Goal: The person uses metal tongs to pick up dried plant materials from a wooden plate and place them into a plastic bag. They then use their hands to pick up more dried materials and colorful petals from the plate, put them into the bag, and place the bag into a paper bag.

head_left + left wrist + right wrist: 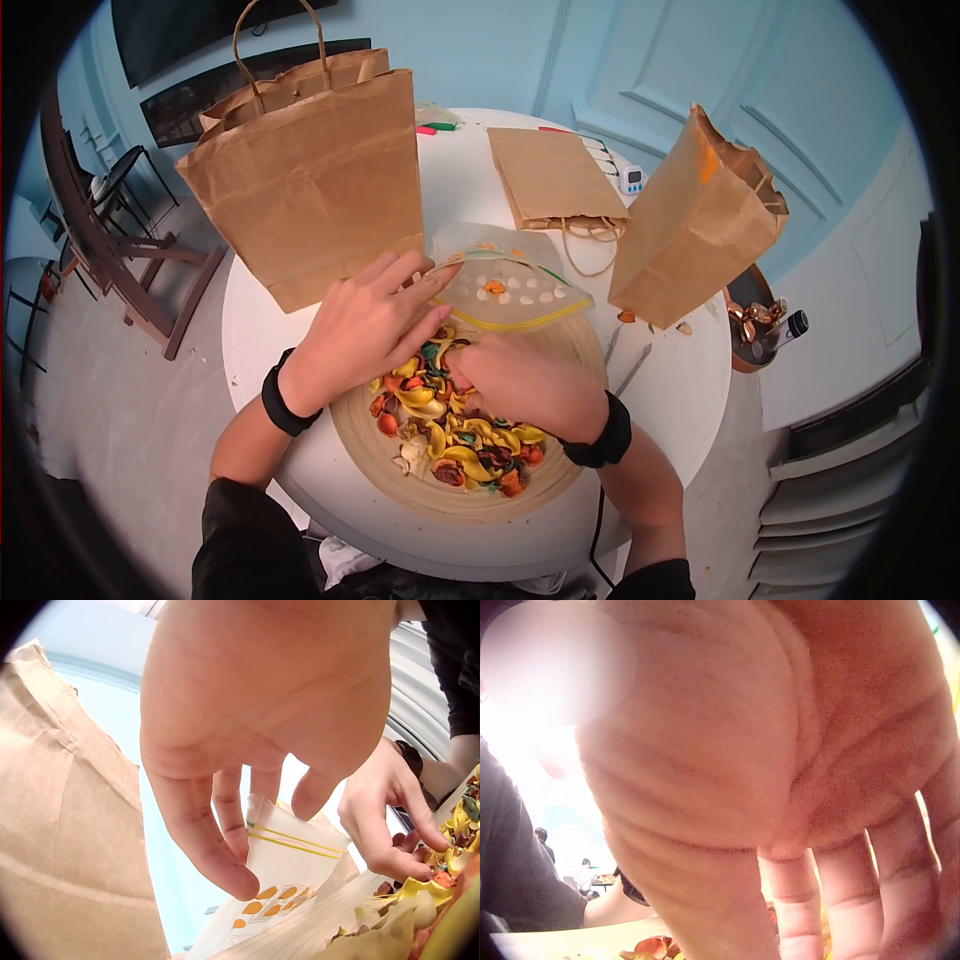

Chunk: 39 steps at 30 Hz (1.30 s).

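Observation:
My left hand (365,325) holds the left end of the mouth of a clear zip bag (515,318) with a yellow seal strip. In the left wrist view the bag (296,859) shows orange drop prints, and my fingers and thumb are on its corner. My right hand (525,375) reaches down into a pile of dried petals (465,435), coloured yellow, red, orange and dark green. The pile lies on a round wooden plate (375,485). In the left wrist view the right thumb and fingertips are among the petals (444,879); I cannot tell whether they grip any.
A tall paper bag (310,190) with handles stands at left. Another paper bag (695,225) stands at right, and a folded one (550,175) lies between them. A small white timer (631,180) sits behind. A long metal tool (633,368) lies right of the plate.

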Motion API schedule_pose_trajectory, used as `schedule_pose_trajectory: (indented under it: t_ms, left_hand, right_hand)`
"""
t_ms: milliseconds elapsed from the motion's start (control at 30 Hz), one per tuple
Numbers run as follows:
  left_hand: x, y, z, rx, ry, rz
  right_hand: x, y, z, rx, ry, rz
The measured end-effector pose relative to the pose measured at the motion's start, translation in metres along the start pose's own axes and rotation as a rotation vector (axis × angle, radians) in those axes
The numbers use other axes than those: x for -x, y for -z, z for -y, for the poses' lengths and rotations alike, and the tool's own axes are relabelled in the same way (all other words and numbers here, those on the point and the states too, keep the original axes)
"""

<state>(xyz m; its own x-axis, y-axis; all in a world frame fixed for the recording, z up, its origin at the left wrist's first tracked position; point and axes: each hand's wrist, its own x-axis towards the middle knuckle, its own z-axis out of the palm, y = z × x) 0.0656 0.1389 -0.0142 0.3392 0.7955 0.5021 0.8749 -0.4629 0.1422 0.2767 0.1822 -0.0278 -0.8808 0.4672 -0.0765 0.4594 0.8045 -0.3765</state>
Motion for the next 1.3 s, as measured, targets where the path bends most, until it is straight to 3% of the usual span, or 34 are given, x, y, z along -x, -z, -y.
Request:
schedule_pose_trajectory:
  t_ms: [167,267,667,867,967,1067,1300]
  left_hand:
    - [0.001,0.001,-0.004,0.02,0.03,0.059]
    - [0.001,0.001,-0.004,0.03,0.039,0.064]
    - [0.0,0.001,-0.005,0.066,0.029,0.064]
    - [0.0,0.002,-0.006,0.064,0.014,0.049]
    - [0.0,0.0,-0.005,0.066,0.021,0.056]
    - [0.0,-0.003,-0.004,0.015,-0.042,-0.001]
    - [0.0,-0.003,-0.005,0.014,-0.029,0.007]
  right_hand:
    - [0.003,-0.002,0.0,0.05,0.024,-0.06]
    - [0.003,0.003,0.004,0.048,-0.021,-0.002]
    - [0.012,-0.001,0.001,-0.009,0.082,-0.221]
    - [0.019,0.041,0.015,0.022,-0.021,-0.163]
    - [0.018,0.051,0.01,0.07,-0.019,-0.386]
    - [0.016,0.055,0.005,0.166,-0.173,-0.517]
    - [0.018,0.053,0.001,0.136,-0.128,-0.439]
